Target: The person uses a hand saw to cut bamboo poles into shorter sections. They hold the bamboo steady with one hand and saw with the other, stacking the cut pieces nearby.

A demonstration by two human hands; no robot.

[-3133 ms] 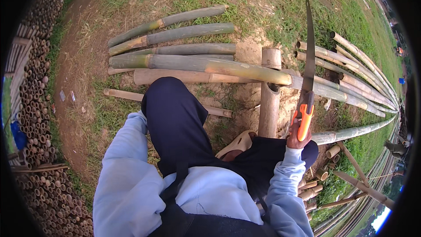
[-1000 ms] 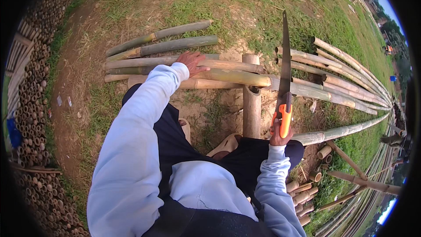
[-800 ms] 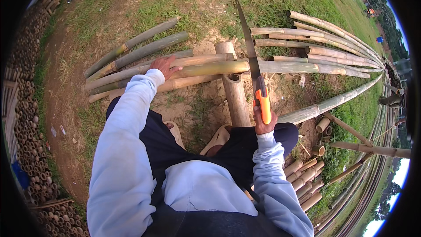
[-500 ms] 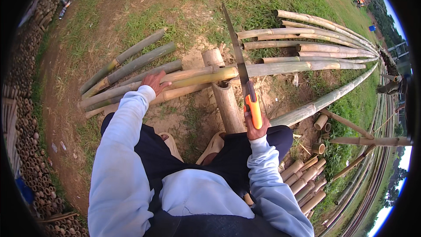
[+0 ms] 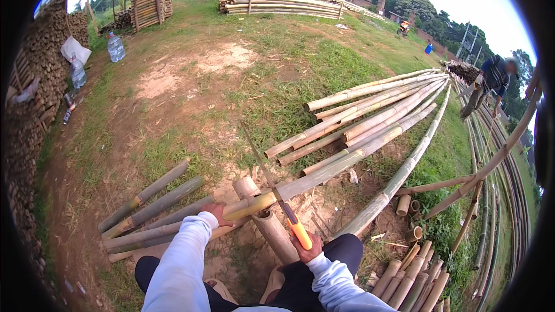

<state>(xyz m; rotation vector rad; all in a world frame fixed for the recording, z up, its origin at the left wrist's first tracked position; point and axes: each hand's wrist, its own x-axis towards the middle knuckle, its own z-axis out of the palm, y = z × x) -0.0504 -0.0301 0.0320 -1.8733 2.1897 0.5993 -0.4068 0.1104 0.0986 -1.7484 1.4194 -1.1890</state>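
Note:
My right hand [image 5: 306, 248] is closed around the orange handle [image 5: 299, 233] of a hand saw. The saw's long dark blade [image 5: 263, 167] crosses a green-yellow bamboo pole [image 5: 324, 179], slanting up and to the left. A thick upright-looking bamboo support [image 5: 276, 237] lies beneath the pole near the blade. My left hand [image 5: 217, 214] grips the pole's near left end, short of the blade. Its fingertips are partly hidden behind the bamboo. Several cut bamboo lengths [image 5: 165, 197] lie on the ground to the left of this hand.
Long bamboo poles [image 5: 364, 112] fan out at right, with one single pole [image 5: 399, 176] nearer me. Short cut pieces [image 5: 410, 277] are piled at lower right. Bamboo stacks [image 5: 34, 138] and water bottles [image 5: 115, 48] stand at left. Another person [image 5: 491, 84] bends at far right.
The view has tipped up, showing more of the yard ahead. My left hand is now closer to the saw and curled round the bamboo's end. The blade leans further left.

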